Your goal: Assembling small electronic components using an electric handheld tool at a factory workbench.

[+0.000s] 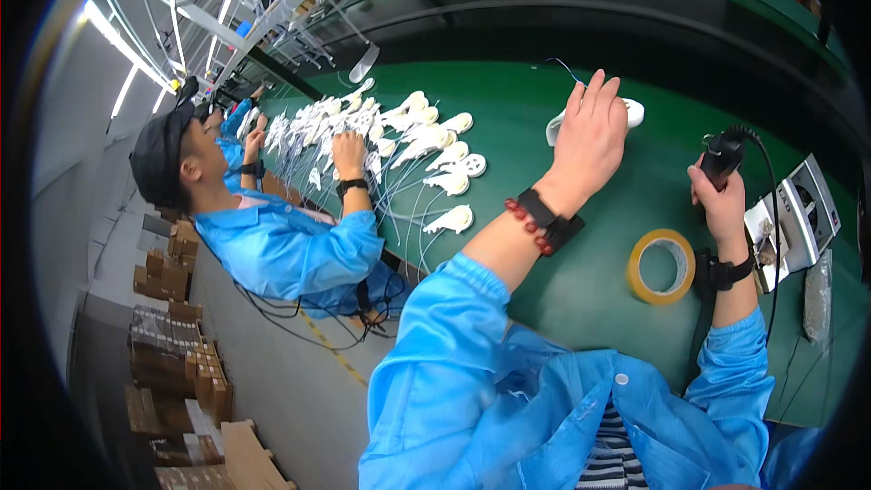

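My left hand (590, 141) lies open on a light, rigid white shell (632, 112); my right hand (717, 204), at 3 o'clock, clamps the black tool (723, 156).

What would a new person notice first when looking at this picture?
Probably the long green table, and at its middle the person's left hand resting on a white part. To the right, the right hand closes its grip on a black corded tool, with a yellow tape roll lying before it. Farther left, a co-worker in blue sorts many white parts.
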{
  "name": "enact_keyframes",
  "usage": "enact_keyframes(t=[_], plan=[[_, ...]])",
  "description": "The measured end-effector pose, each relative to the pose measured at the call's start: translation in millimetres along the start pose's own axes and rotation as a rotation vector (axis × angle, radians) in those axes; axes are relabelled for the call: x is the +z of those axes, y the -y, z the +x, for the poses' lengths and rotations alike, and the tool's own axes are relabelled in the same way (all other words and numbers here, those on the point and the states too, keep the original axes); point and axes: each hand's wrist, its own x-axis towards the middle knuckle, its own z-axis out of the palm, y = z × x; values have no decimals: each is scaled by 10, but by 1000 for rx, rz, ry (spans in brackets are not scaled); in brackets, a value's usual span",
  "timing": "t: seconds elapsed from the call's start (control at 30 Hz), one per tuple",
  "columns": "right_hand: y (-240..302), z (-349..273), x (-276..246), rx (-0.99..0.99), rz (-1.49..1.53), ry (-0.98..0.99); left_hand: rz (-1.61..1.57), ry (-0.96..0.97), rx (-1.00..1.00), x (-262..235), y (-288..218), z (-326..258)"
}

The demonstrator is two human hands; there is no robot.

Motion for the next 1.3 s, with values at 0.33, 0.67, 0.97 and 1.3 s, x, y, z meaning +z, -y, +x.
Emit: enact_keyframes(t=[0.33, 0.67, 0.97, 1.3], plan=[[-37, -43, -39, -15, -63, 38, -98, 147, 149, -572, -603, -609], [19, -109, -67, -28, -42, 49, -737, 141, -323, -541, -665, -1054], [-160, -158, -126, -25, 218, -108, -1059, 927, -341, -926, -452, -3342], [-177, -248, -226, 92, 110, -59, -947, 997, -379, -850, 1377, -2699]])
